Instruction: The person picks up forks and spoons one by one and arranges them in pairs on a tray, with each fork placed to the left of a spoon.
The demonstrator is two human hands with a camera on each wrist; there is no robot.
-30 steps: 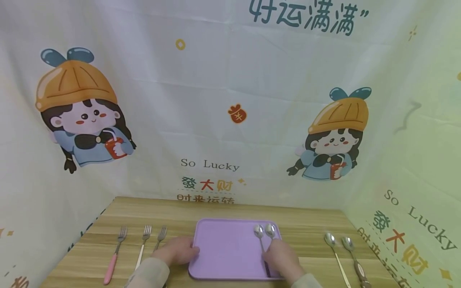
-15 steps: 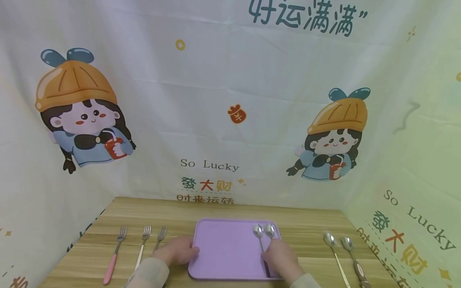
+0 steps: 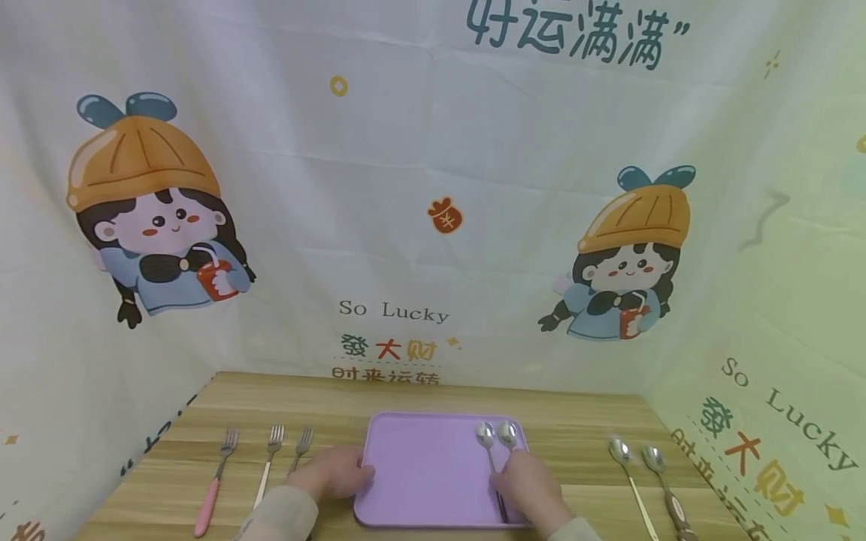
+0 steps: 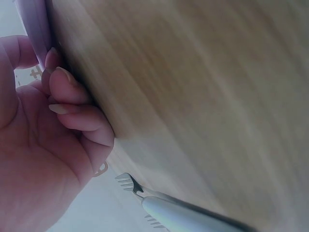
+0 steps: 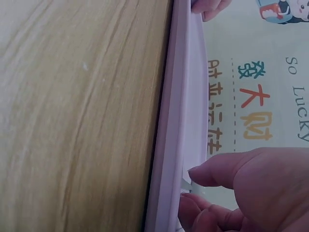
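Note:
A lilac tray lies on the wooden table. My left hand grips its left edge, thumb on top; the left wrist view shows the fingers curled against the tray's side. Over the tray's right part is my right hand, holding a metal spoon whose handle it mostly covers. In the right wrist view the thumb and fingers come together just inside the tray rim. Left of that spoon, another spoon with a dark handle end lies on the tray, close to the thumb.
A pink-handled fork, a light-handled fork and a third fork, partly behind the left hand, lie left of the tray. To the right lie a slim spoon and a brown-handled spoon. Printed cloth hangs behind.

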